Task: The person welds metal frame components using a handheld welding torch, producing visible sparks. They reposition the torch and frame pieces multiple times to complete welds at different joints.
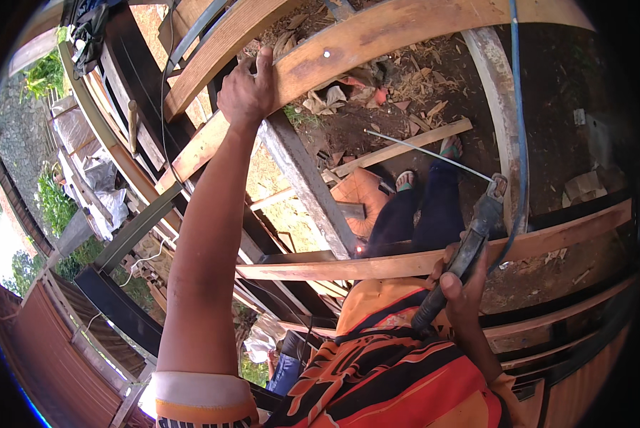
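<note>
My left hand [247,91] reaches far forward and grips the edge of a long brown, wood-coloured beam [377,37], with the thumb along its top and the other fingers partly hidden. My right hand [469,289] is closed around a dark welding electrode holder [469,246] near my body. From the holder's jaws a thin pale welding rod [427,154] points forward and left, its tip apart from the beams. A nearer brown beam [320,271] crosses in front of my waist, just beside the right hand.
A blue cable [521,128] hangs down at the right. Grey, worn crosspieces [309,182] join the beams. Below are my sandalled feet [405,180], a loose plank [412,146] and scattered wood chips on dirt. More beams and a draped sheet [95,157] lie at the left.
</note>
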A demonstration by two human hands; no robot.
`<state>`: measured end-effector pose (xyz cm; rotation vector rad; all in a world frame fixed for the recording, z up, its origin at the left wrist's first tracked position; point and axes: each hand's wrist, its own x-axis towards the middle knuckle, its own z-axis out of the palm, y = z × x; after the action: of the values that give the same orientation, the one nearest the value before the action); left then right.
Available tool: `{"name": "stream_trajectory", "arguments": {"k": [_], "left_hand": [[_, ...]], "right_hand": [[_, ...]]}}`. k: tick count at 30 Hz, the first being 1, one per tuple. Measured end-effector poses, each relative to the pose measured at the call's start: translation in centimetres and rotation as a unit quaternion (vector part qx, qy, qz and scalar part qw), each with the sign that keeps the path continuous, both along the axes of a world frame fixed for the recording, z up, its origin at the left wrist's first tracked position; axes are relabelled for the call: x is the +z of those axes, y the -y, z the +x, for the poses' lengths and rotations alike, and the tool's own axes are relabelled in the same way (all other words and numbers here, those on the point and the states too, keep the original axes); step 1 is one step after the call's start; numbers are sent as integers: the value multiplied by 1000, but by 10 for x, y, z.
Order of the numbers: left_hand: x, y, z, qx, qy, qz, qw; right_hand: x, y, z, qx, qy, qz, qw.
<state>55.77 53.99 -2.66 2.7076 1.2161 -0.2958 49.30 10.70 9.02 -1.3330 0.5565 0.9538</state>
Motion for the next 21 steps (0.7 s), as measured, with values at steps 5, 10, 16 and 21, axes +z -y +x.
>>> {"name": "stream_trajectory", "arguments": {"k": [5, 10, 16, 21], "left_hand": [[-11, -18, 1, -68, -10, -8, 998], [-33, -66, -15, -168, 13, -32, 985], [-44, -78, -13, -41, 111, -135, 984], [-30, -47, -3, -59, 132, -171, 975]], "right_hand": [[-28, -35, -30, -71, -35, 100, 992], [-51, -81, -57, -66, 48, 87, 993], [-45, -122, -50, -97, -6, 139, 985], [-63, -137, -61, -105, 24, 98, 989]]}}
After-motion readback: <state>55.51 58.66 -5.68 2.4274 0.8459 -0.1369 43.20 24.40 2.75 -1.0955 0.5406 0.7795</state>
